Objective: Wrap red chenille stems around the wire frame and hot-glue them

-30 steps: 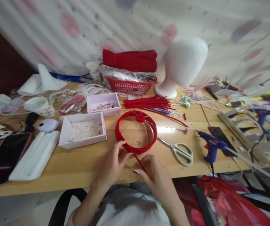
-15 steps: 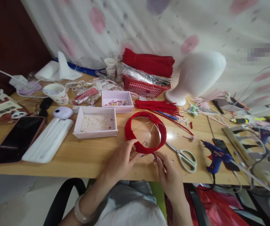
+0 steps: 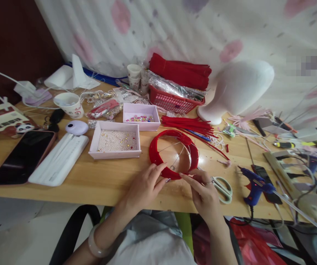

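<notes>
A round red fuzzy band (image 3: pixel 154 149) with thin wires across its middle rests on the table in front of me. My left hand (image 3: pixel 146 184) pinches its near-left edge between fingers and thumb. On the near-right part of the same band, my right hand (image 3: pixel 204 191) has its fingers closed at the rim, the index finger laid along it. Partly hidden behind the right hand lie scissors (image 3: pixel 224 189) with pale green handles. Red pipe cleaners (image 3: pixel 188 125) lie in a bundle just beyond the band.
Left of the band are a box of small pearl beads (image 3: pixel 115 141) and a box of coloured gems (image 3: pixel 141 118). A white foam head (image 3: pixel 238 88) stands behind, near a red basket (image 3: pixel 172 101). A blue glue gun (image 3: pixel 254 187) lies to the right, a phone (image 3: pixel 23 156) far left.
My right hand has shifted up along the band's near-right side, its index finger now on the rim, covering the scissor blades. The left hand stays at the near-left edge. The view has shifted slightly.
</notes>
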